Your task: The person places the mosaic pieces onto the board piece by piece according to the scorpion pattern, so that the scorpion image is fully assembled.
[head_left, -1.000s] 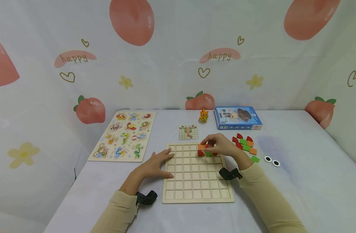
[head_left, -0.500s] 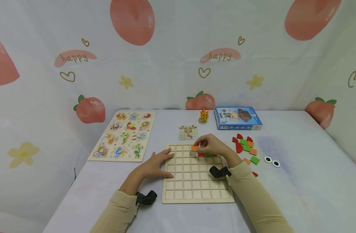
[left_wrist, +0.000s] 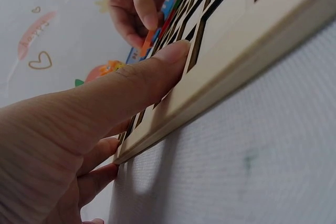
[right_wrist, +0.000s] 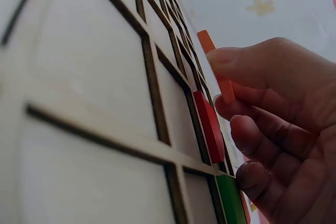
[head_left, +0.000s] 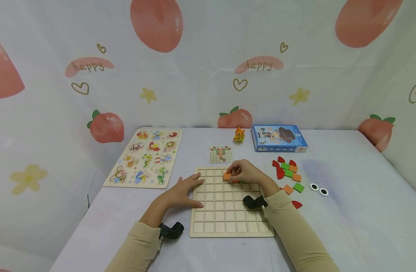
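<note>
A wooden grid board [head_left: 219, 206] lies on the table before me. My left hand [head_left: 181, 194] rests spread at its left edge, the thumb on top of the frame and the other fingers farther up that side. Between thumb and forefinger, my right hand [head_left: 247, 172] pinches an orange square tile [right_wrist: 206, 40] over the board's second row. The tile stands tilted, its lower side close to the grid. Beside it, a red piece [right_wrist: 210, 127] and a green one [right_wrist: 229, 198] sit in cells of the board, partly hidden by the right hand in the head view.
Right of the board lie loose red, orange and green pieces [head_left: 288, 173] and two eye discs [head_left: 314, 186]. Behind it are a pattern card [head_left: 221, 154], a small orange toy [head_left: 239, 135] and a blue box [head_left: 279, 138]. An insect picture board [head_left: 143, 158] lies at left.
My right hand has moved left along the upper rows with the orange tile, past the red and green pieces, and slightly down. The left hand has stayed in place.
</note>
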`<state>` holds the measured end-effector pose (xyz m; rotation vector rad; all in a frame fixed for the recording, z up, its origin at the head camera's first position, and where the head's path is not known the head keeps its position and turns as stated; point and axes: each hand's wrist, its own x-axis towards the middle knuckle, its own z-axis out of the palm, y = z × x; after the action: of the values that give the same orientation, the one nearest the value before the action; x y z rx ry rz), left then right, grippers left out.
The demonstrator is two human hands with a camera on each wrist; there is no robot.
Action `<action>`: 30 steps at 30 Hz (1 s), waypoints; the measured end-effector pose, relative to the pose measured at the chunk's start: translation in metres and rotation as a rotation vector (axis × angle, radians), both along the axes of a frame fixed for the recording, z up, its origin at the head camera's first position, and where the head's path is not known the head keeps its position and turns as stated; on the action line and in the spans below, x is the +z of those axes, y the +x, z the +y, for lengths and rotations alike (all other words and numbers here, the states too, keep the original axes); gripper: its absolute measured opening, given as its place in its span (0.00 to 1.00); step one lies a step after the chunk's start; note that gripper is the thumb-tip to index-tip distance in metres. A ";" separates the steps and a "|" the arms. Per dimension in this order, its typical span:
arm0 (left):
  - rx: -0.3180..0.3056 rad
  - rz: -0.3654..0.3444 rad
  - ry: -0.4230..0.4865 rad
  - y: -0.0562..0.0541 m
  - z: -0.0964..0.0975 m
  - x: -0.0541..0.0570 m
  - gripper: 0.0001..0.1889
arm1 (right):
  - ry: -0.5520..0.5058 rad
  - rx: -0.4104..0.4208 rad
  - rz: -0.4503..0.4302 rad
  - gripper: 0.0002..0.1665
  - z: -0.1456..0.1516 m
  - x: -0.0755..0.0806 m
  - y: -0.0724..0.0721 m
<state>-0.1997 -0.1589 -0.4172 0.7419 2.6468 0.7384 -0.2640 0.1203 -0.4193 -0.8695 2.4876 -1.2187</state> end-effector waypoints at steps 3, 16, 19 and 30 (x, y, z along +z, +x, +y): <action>0.001 -0.001 0.000 0.000 0.000 0.000 0.45 | 0.009 0.000 0.001 0.12 -0.001 0.001 0.002; 0.004 0.000 0.007 -0.001 0.000 -0.002 0.45 | 0.017 -0.002 0.007 0.10 -0.002 0.002 0.004; 0.005 -0.003 0.006 -0.001 0.000 -0.002 0.45 | 0.019 -0.005 -0.001 0.10 -0.003 0.001 0.004; 0.003 0.001 -0.001 -0.001 -0.001 -0.002 0.45 | 0.003 -0.009 -0.007 0.11 -0.003 0.000 0.004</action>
<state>-0.2007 -0.1595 -0.4191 0.7377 2.6497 0.7374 -0.2600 0.1175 -0.4196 -0.8529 2.4901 -1.2181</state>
